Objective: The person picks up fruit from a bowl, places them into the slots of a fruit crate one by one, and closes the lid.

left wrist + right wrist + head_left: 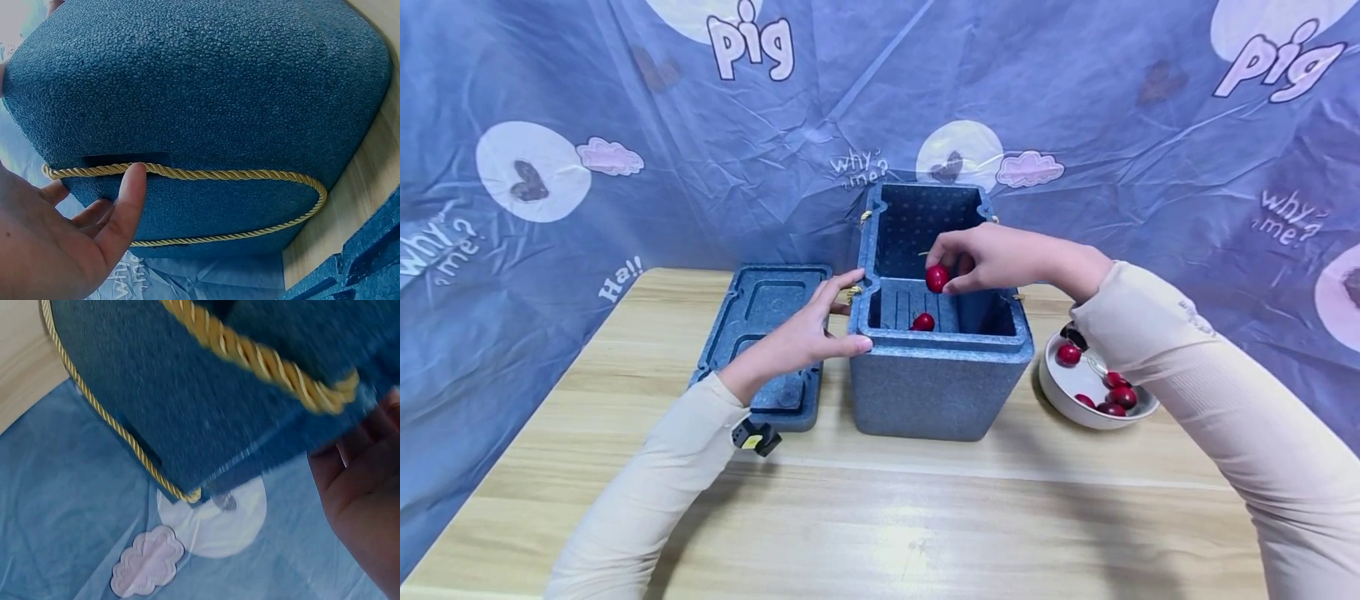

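A blue-grey foam box [940, 392] stands uncovered on the table, its inside split into a front and a back part. Over the front part, my right hand [1000, 260] pinches a red cherry [936, 278] between thumb and fingers. Another cherry [923, 322] lies inside that front part. My left hand [801, 333] rests on the box's left rim, thumb at the front corner. In the left wrist view, a finger of the left hand [69, 244] touches the gold rope handle [250, 174]. The right wrist view does not show the held cherry.
A white bowl [1052, 392] with several cherries stands right of the box, partly under the right forearm. Left of the box lies its blue-grey lid [775, 296], beneath the left wrist. A blue printed cloth [775, 167] hangs behind the wooden table [850, 508].
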`<action>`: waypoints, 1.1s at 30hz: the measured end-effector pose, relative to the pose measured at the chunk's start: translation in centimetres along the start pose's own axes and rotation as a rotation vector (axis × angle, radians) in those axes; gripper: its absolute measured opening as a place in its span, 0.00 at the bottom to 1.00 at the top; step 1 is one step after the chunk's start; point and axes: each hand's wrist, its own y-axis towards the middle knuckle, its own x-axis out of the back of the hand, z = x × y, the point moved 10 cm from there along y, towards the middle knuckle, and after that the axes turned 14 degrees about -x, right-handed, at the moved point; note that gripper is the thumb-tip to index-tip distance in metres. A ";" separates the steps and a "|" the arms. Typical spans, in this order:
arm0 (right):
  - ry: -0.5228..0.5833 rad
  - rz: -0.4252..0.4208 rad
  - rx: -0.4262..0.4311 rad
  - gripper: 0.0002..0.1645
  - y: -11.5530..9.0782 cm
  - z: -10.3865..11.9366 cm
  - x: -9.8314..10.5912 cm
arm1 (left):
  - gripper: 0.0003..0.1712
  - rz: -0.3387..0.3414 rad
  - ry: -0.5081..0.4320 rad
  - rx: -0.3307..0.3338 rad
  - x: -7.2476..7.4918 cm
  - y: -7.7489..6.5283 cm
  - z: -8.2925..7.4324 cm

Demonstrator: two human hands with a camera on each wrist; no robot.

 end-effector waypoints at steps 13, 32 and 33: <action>-0.001 0.093 0.036 0.13 1.1 0.5 -3.0 | 0.58 -0.007 0.015 -0.004 0.1 0.1 0.1; -0.023 0.101 0.046 0.17 1.0 0.7 -3.3 | 0.60 -0.007 0.003 0.000 0.0 0.0 -0.1; -0.025 0.086 0.049 0.16 0.9 0.7 -3.0 | 0.60 -0.008 0.003 -0.002 0.0 -0.1 -0.1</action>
